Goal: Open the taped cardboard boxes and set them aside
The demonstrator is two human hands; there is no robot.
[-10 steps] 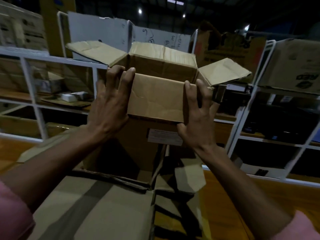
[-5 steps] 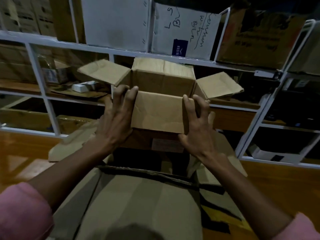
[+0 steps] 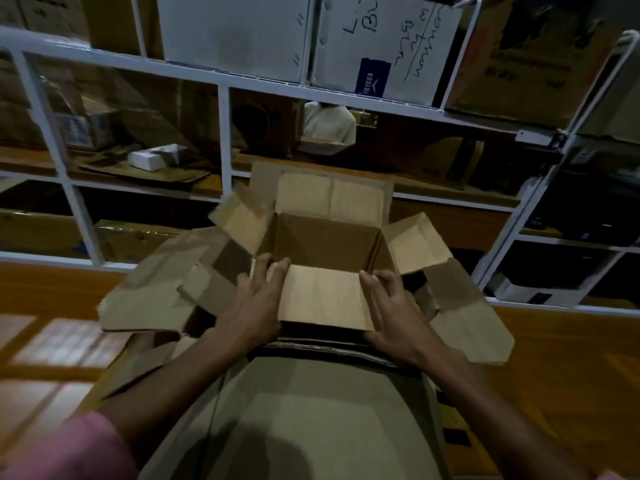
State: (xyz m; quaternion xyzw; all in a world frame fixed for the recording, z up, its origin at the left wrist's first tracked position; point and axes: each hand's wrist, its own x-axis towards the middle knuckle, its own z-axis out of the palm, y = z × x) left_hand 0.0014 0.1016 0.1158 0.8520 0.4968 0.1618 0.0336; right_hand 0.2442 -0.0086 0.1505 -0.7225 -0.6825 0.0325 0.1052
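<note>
Brown corrugated cardboard fills the middle of the view: a small open cardboard box (image 3: pixel 325 237) sits mouth up in front of the white metal shelving rack (image 3: pixel 225 140), all four top flaps folded out. Its long axis runs left to right across the view, with the short flaps splayed off to either side, the far flap standing up toward the rack and the near flap (image 3: pixel 325 299) lying out toward the person.

Left hand (image 3: pixel 256 303) grips the box at its near left corner, fingers curled over the rim beside that near flap. Right hand (image 3: pixel 391 306) matches it on the near right corner, fingers bent against the flap's edge and the box wall; how far the thumb wraps round, I cannot tell. Pink sleeves (image 3: pixel 69 448) show at the bottom corners.

Below the small box lies a larger flattened-out cardboard carton (image 3: pixel 301 410), its own flaps spread wide left and right over the orange-brown wooden floor (image 3: pixel 554 358). On the rack above stands a white box with handwriting and a blue label (image 3: pixel 388 46).
</note>
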